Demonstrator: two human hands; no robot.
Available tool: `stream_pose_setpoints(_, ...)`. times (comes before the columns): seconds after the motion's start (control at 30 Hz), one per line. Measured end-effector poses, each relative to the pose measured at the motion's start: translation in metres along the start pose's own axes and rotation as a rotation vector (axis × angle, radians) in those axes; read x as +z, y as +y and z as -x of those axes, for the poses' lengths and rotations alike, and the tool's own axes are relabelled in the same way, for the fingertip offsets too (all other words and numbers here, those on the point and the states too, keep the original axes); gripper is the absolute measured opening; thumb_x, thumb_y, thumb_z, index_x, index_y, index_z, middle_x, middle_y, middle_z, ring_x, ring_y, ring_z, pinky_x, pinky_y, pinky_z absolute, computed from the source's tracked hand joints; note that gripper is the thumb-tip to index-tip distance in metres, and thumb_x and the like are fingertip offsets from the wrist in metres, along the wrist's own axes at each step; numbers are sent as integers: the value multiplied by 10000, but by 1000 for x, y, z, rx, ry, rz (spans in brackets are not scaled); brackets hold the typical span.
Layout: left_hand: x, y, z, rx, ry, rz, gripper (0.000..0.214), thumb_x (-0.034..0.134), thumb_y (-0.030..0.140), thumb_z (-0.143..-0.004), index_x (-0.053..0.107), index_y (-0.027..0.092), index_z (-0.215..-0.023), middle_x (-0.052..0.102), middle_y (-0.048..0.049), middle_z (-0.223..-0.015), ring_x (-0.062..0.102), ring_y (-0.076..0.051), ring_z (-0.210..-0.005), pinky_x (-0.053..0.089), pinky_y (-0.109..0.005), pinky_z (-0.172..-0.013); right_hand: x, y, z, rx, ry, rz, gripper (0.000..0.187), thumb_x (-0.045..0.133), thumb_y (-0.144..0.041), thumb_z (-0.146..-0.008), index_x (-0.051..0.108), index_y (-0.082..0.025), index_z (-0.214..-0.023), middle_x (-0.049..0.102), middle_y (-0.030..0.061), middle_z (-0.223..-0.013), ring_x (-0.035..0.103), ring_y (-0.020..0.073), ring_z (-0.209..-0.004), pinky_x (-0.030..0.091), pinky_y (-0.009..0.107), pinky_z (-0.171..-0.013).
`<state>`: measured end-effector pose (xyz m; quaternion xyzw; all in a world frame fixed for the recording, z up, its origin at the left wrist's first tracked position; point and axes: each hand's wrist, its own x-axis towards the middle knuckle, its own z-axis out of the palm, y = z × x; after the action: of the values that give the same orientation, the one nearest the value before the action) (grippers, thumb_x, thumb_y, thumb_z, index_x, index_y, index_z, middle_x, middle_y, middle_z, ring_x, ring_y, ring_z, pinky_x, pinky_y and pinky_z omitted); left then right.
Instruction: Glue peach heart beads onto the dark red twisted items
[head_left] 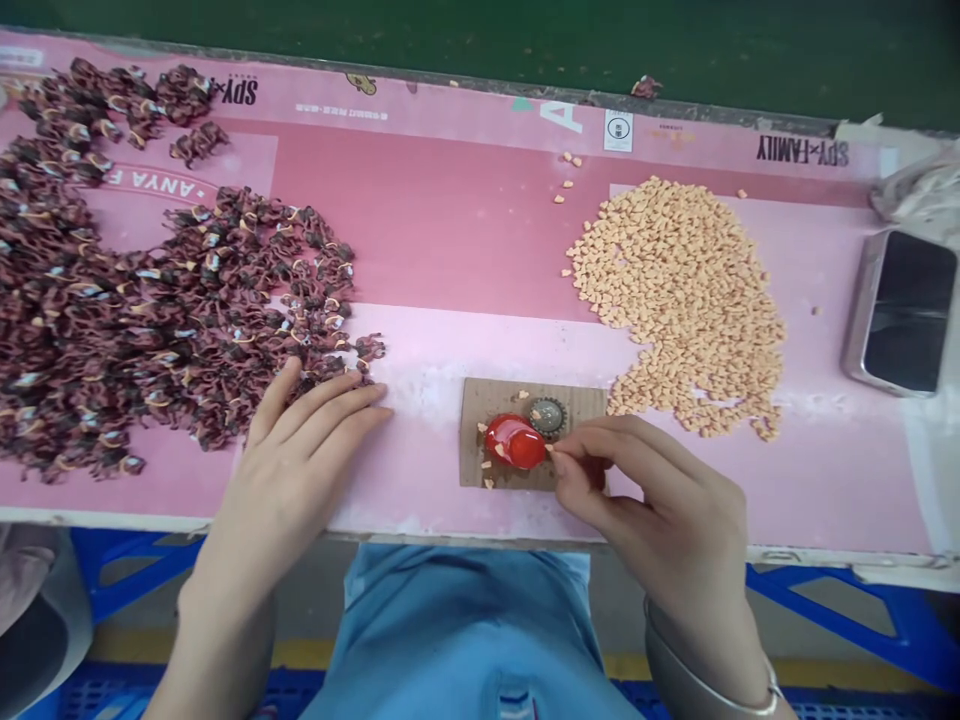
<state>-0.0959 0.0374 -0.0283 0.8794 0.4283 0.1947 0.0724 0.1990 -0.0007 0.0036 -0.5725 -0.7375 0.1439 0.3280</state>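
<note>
My left hand (300, 450) lies flat on the pink mat (420, 470), its fingers apart and touching the near edge of a large heap of small dark maroon curled pieces with orange bands (187, 320). My right hand (645, 490) pinches a tiny peach-coloured piece (550, 450) between thumb and forefinger. That pinch sits at the right end of a glossy red blob (514, 442) on a square of brown corrugated cardboard (480, 410). A metal bottle cap (547, 417) lies beside the blob, and several peach bits are scattered around it. A big heap of peach pieces (675, 300) lies to the right.
A smartphone in a metal-edged case (904, 310) and a crumpled plastic bag (919, 195) lie at the mat's right end. A dark green surface (480, 30) runs beyond the far edge. Blue plastic crates (847, 620) stand below the near edge.
</note>
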Motion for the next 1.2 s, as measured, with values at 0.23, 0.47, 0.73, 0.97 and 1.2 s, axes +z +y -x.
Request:
stream_pose_setpoints(0.23,1,3,4,-33,191,49,454,532,49,-1025,704,305,-1358,821,4,-1248,773,-229,-1221,484,-459,-1270,-2,0,-2,3,-68,37,181,578,-131,-1019,641,-230,-881,693,-14,-750,581,96,-543,509,225,-528)
stream_pose_setpoints(0.47,3,23,12,-387,315,354,154,723,199,-996,754,278,-1124,834,1,-992,804,-199,-878,661,-308,-793,-7,3,-7,20,-119,-22,178,593,-133,-1005,642,-228,-862,684,-12,-746,594,106,-563,515,226,-535)
stream_pose_setpoints(0.73,5,33,10,-334,271,311,169,602,121,-1040,683,249,-1115,776,-54,-1297,751,-224,-1125,591,-393,-937,-5,5,-6,43,-97,-36,173,597,-137,-997,656,-230,-864,674,-8,-733,583,109,-558,502,232,-514)
stream_pose_setpoints(0.97,4,41,4,-444,452,301,180,732,159,-971,709,249,-1125,647,-71,-1218,719,-174,-902,650,-321,-764,-4,8,-7,26,-74,-68,165,607,-126,-995,639,-224,-867,659,-15,-732,579,100,-564,493,218,-505)
stream_pose_setpoints(1.2,4,67,-6,-437,299,1002,73,726,267,-1030,789,269,-1066,814,-36,-985,815,-173,-878,715,-247,-748,-8,-9,-4,-21,-26,-227,169,613,-88,-986,613,-245,-923,708,-11,-787,655,101,-611,542,202,-545)
